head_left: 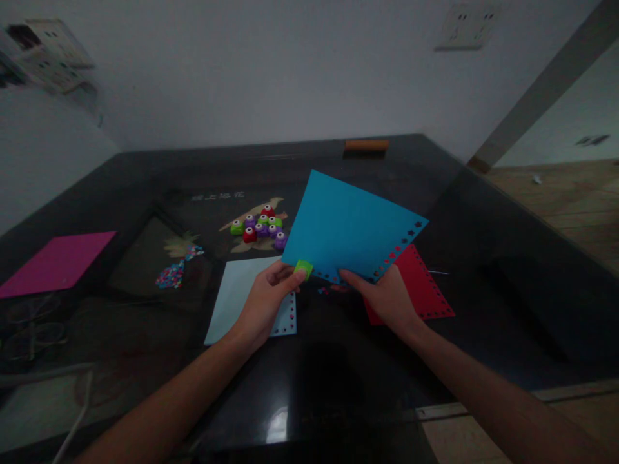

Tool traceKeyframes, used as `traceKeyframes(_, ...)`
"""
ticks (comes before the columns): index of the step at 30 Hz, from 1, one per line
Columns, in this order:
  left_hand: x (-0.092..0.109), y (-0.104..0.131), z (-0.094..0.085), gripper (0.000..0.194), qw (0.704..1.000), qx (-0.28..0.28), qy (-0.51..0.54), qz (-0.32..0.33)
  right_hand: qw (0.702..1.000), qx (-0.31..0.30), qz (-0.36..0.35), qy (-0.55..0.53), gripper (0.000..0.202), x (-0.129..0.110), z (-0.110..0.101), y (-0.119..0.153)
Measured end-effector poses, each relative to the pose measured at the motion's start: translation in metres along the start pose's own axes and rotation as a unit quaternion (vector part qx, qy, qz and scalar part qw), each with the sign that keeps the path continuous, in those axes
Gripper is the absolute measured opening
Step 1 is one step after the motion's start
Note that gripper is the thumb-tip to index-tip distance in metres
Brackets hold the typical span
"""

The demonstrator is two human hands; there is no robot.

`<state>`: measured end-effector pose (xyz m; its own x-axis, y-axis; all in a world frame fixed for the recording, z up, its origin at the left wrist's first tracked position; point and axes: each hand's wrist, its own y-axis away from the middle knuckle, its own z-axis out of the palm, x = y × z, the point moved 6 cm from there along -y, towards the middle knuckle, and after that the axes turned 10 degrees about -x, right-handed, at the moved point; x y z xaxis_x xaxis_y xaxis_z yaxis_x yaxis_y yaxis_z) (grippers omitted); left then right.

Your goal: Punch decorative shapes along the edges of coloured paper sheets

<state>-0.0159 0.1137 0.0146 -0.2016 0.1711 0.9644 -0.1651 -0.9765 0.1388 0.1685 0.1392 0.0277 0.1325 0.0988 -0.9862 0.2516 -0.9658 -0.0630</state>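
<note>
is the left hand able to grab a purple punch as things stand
Probably not: the left hand grips a green punch at the edge of the blue sheet. Otherwise, the way to the nearest purple punch looks fairly free.

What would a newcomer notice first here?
Probably the blue sheet, raised mid-view in the right hand, with cutouts along two edges. Next, the green craft punch in the left hand, at the sheet's lower left corner. Beyond, left of centre, red, green and purple punches cluster on the black table.
</note>
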Motion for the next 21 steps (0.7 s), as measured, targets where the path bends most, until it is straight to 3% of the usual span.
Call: traceKeyframes(21,0.001,0.0001,0.0003,0.02,1.0,-0.002,-0.004,0.003,1.0,-0.002,0.007,-0.002,0.02,-0.0021,0.0012,0.0002)
